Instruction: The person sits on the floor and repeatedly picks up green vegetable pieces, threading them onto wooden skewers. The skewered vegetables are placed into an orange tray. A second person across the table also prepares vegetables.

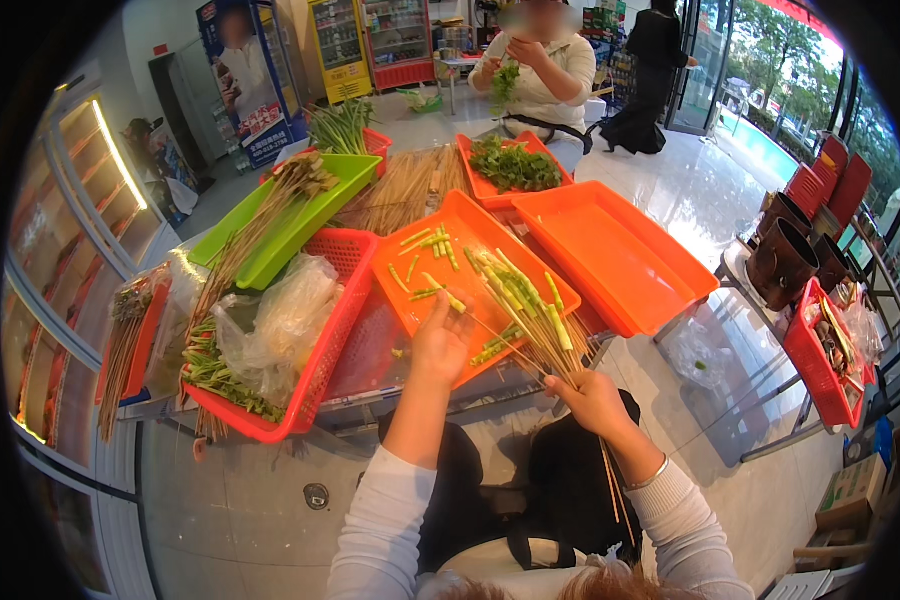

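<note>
My left hand (pixel 442 337) holds a pale green vegetable stalk piece (pixel 455 304) between thumb and fingers, above a tilted orange tray (pixel 412 277). In my right hand (pixel 592 401) is a bundle of thin bamboo skewers (pixel 562 349), their lower ends hanging past my wrist. One skewer slants from the right hand towards the left fingers; whether its tip is in the held piece I cannot tell. Green stalk pieces on skewers (pixel 521 289) lie along the tray's right side, above the right hand. Loose cut stalks (pixel 439 241) are scattered in the tray.
An orange tray (pixel 615 255) stands at right, another with leafy greens (pixel 514 165) behind. At left, a red basket (pixel 330 352) holds plastic bags and greens beneath a green tray (pixel 322 217) with skewers. Loose skewers (pixel 397 187) cover the table's back. A co-worker (pixel 547 67) handles greens opposite.
</note>
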Motion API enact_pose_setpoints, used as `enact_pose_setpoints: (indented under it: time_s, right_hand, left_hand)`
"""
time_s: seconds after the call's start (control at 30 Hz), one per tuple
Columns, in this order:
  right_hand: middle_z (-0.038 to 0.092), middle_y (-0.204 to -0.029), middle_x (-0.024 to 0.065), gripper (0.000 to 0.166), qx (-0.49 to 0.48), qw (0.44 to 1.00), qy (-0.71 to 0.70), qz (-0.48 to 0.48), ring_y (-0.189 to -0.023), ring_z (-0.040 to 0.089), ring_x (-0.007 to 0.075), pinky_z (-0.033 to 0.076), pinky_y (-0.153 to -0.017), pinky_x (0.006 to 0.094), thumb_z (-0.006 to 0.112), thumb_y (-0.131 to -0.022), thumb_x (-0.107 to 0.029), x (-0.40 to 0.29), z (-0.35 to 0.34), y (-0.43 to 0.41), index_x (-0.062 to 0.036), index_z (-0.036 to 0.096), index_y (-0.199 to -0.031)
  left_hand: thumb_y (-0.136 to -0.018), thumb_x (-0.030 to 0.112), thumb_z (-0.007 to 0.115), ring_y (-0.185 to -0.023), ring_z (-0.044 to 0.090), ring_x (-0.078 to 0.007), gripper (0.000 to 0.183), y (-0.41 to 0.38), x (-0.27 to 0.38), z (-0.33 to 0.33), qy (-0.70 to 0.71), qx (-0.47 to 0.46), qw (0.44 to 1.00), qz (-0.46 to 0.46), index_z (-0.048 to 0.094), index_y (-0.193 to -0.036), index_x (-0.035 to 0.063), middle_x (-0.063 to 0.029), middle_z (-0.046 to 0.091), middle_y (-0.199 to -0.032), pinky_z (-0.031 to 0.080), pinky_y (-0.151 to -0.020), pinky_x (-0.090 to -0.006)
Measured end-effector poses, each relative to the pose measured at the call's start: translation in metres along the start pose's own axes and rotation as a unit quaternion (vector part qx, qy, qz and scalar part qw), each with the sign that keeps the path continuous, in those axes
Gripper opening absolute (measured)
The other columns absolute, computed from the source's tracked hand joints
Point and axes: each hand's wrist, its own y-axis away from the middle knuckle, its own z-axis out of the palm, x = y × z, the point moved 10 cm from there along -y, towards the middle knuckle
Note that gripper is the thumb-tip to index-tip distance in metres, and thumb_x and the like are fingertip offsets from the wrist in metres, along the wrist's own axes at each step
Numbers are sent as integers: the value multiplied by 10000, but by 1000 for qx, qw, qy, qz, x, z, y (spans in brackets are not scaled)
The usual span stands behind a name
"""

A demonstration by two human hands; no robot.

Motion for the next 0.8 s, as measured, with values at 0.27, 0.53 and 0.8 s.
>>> enact_pose_setpoints:
  time_s: [0.27,0.53,0.8]
  right_hand:
    - [562,-607,169,388,16,1000,-4,0,-604,569,323,420,-550,383,547,-830,-389,2,2,-1,-42,646,-686]
    - [562,-615,164,384,36,999,5,-16,-608,564,323,424,-565,396,539,-837,-366,-5,8,-5,-31,634,-675]
    - [566,-625,169,402,24,1000,10,-4,-620,565,335,425,-567,401,527,-841,-368,-22,20,-17,-23,620,-658]
  left_hand:
    - [-876,213,548,-909,588,-156,229,2,-3,-4,-43,2,997,58,538,-1046,60,-49,609,-949,470,-771,-262]
    - [-896,211,512,-869,594,-172,215,3,-12,1,-76,-15,994,73,547,-1000,27,-71,602,-922,483,-759,-280]
    - [-900,223,505,-837,592,-180,234,0,-16,2,-107,-10,992,72,542,-980,7,-67,589,-893,490,-730,-282]
